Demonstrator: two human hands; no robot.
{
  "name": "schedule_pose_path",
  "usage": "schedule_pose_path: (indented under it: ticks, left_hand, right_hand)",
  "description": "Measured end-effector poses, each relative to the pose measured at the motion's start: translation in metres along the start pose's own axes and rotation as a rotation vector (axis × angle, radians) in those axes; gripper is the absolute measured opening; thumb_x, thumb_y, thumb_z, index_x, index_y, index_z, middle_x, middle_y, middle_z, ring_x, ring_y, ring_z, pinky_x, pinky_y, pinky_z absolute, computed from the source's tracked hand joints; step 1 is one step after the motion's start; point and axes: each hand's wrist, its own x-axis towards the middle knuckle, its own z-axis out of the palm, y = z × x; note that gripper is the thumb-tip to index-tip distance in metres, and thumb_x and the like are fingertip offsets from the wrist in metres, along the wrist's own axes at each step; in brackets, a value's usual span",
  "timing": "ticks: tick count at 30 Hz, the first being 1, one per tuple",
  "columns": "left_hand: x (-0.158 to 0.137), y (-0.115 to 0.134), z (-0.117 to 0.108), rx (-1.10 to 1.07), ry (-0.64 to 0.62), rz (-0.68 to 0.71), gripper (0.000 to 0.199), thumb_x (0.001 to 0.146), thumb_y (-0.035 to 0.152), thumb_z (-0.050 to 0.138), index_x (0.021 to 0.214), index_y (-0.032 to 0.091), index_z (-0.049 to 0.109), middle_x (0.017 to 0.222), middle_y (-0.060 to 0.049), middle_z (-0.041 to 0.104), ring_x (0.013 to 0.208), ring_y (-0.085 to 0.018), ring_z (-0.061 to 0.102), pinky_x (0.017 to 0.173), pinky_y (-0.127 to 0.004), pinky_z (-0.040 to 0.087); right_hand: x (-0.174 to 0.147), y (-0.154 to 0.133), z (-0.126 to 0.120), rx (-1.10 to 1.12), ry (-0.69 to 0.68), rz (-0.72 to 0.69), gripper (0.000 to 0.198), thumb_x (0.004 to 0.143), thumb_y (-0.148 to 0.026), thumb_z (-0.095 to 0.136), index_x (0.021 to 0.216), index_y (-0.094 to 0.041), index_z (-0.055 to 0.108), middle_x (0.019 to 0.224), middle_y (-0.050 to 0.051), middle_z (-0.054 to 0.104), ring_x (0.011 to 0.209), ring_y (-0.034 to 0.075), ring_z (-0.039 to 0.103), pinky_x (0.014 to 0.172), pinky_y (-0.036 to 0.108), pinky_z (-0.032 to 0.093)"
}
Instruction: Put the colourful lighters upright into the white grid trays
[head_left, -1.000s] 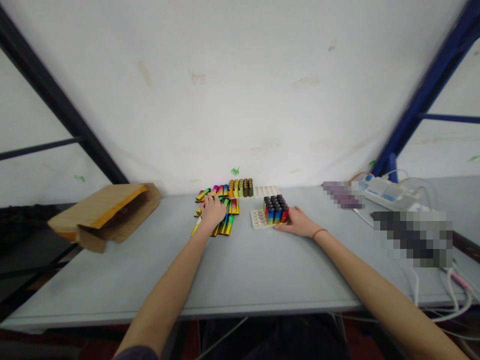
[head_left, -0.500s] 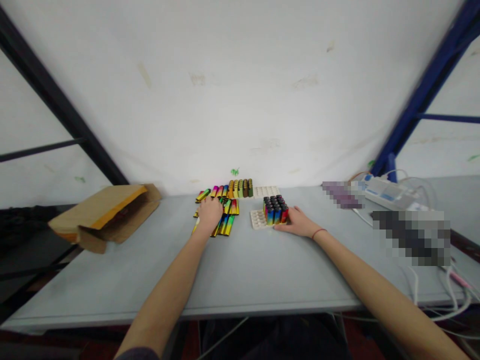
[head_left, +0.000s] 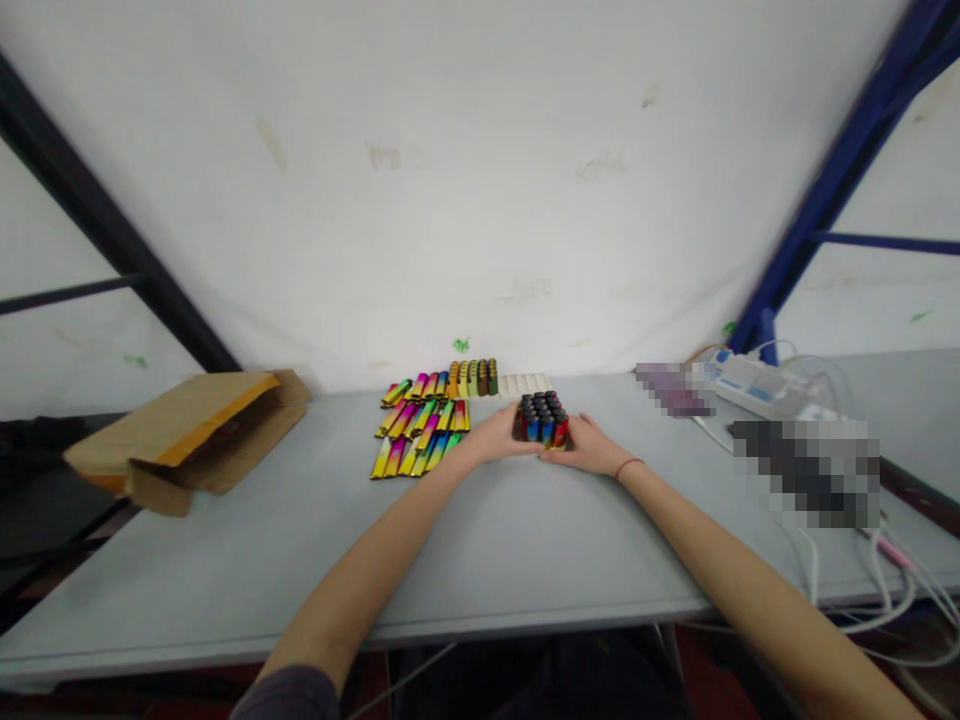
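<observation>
Colourful upright cylinders (head_left: 545,425) with dark tops, in blue and red, stand packed in a pale tray, now mostly hidden by my hands. My left hand (head_left: 501,436) is closed against the left side of the tray, thumb along the front; its other fingertips are hidden behind the block. At the right side, my right hand (head_left: 592,447) grips the tray, thumb at its front edge. Left of them lie rows of flat, shiny multicoloured pieces (head_left: 420,420). Behind stands another block of upright cylinders (head_left: 473,378), yellow, green and brown, beside a pale tray (head_left: 525,384) with wells.
An open brown cardboard box (head_left: 187,425) lies on the table's left. To the right are a white power strip (head_left: 757,385), white cables (head_left: 814,560) and blurred items. A white wall rises behind the grey table (head_left: 525,560), with a blue post (head_left: 825,190) at the right.
My left hand has moved right from the shiny flat pieces to the left side of the tray of cylinders. My right hand stays at its right side. The view has shifted slightly.
</observation>
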Motion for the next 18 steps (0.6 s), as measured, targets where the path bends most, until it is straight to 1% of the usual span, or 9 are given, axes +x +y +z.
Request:
schedule_pose_path:
  ticks: [1, 3, 5, 7, 9, 12, 14, 15, 18]
  left_hand:
    - [0.001, 0.0, 0.0, -0.009, -0.003, -0.022, 0.078, 0.066, 0.049, 0.084, 0.13, 0.015, 0.056, 0.124, -0.015, 0.069, 0.112, -0.033, 0.066, 0.1, -0.047, 0.053]
    - [0.0, 0.0, -0.005, -0.034, 0.004, -0.049, 0.073, 0.07, 0.048, 0.081, 0.129, 0.015, 0.053, 0.124, -0.015, 0.069, 0.111, -0.031, 0.067, 0.098, -0.045, 0.054]
    - [-0.002, 0.001, -0.01, -0.051, 0.043, -0.063, 0.069, 0.073, 0.047, 0.077, 0.128, 0.015, 0.052, 0.123, -0.015, 0.068, 0.109, -0.029, 0.067, 0.097, -0.044, 0.054]
    - [-0.003, 0.003, -0.012, -0.02, 0.078, -0.071, 0.062, 0.076, 0.044, 0.074, 0.126, 0.014, 0.051, 0.122, -0.015, 0.068, 0.11, -0.029, 0.066, 0.098, -0.045, 0.053]
    - [-0.003, 0.005, -0.011, 0.022, 0.084, -0.068, 0.058, 0.076, 0.041, 0.072, 0.123, 0.015, 0.051, 0.121, -0.014, 0.067, 0.112, -0.029, 0.064, 0.101, -0.046, 0.051]
    - [-0.003, 0.007, -0.004, 0.029, 0.07, -0.059, 0.063, 0.073, 0.042, 0.075, 0.124, 0.014, 0.05, 0.125, -0.015, 0.065, 0.116, -0.029, 0.062, 0.102, -0.045, 0.05]
    - [-0.003, 0.007, -0.001, 0.021, 0.044, -0.091, 0.065, 0.072, 0.046, 0.076, 0.123, 0.015, 0.049, 0.12, -0.014, 0.067, 0.111, -0.029, 0.064, 0.098, -0.044, 0.052]
    - [-0.004, 0.006, 0.0, 0.017, 0.037, -0.108, 0.063, 0.074, 0.047, 0.075, 0.122, 0.015, 0.05, 0.116, -0.013, 0.068, 0.108, -0.029, 0.065, 0.096, -0.043, 0.053]
    - [-0.004, 0.003, 0.0, 0.007, 0.066, -0.114, 0.048, 0.081, 0.044, 0.067, 0.118, 0.018, 0.051, 0.107, -0.009, 0.069, 0.101, -0.026, 0.067, 0.094, -0.041, 0.053]
  right_hand:
    - [0.0, 0.0, 0.0, -0.006, -0.002, 0.002, 0.046, 0.078, -0.058, 0.073, 0.105, -0.021, 0.064, 0.094, 0.007, 0.072, 0.09, 0.027, 0.066, 0.097, 0.047, 0.045]
    - [0.0, 0.001, 0.002, -0.01, -0.005, 0.003, 0.047, 0.078, -0.057, 0.073, 0.106, -0.021, 0.063, 0.096, 0.007, 0.072, 0.091, 0.027, 0.066, 0.098, 0.048, 0.044]
    - [0.0, 0.001, 0.003, -0.005, 0.0, 0.0, 0.048, 0.078, -0.057, 0.073, 0.108, -0.021, 0.063, 0.097, 0.007, 0.072, 0.092, 0.027, 0.067, 0.098, 0.049, 0.044]
    - [0.0, 0.002, 0.003, 0.001, 0.008, -0.002, 0.049, 0.078, -0.058, 0.073, 0.109, -0.021, 0.063, 0.098, 0.007, 0.072, 0.092, 0.028, 0.067, 0.099, 0.05, 0.043]
    - [0.0, 0.001, 0.002, 0.002, 0.009, -0.003, 0.049, 0.078, -0.058, 0.073, 0.108, -0.021, 0.063, 0.096, 0.007, 0.071, 0.093, 0.028, 0.067, 0.098, 0.049, 0.044]
    - [0.0, 0.001, 0.001, -0.007, -0.006, -0.005, 0.048, 0.078, -0.059, 0.072, 0.106, -0.021, 0.063, 0.095, 0.007, 0.071, 0.093, 0.028, 0.067, 0.097, 0.048, 0.045]
    - [0.0, 0.001, 0.0, -0.019, -0.016, -0.004, 0.048, 0.079, -0.059, 0.071, 0.107, -0.021, 0.063, 0.097, 0.007, 0.071, 0.093, 0.028, 0.066, 0.097, 0.049, 0.045]
    - [0.0, 0.001, 0.0, -0.025, -0.019, -0.004, 0.048, 0.08, -0.059, 0.071, 0.107, -0.02, 0.063, 0.098, 0.008, 0.071, 0.093, 0.028, 0.066, 0.097, 0.05, 0.045]
    - [0.0, 0.002, -0.001, -0.03, -0.019, -0.002, 0.048, 0.08, -0.059, 0.071, 0.107, -0.02, 0.063, 0.097, 0.008, 0.071, 0.093, 0.028, 0.066, 0.097, 0.05, 0.045]
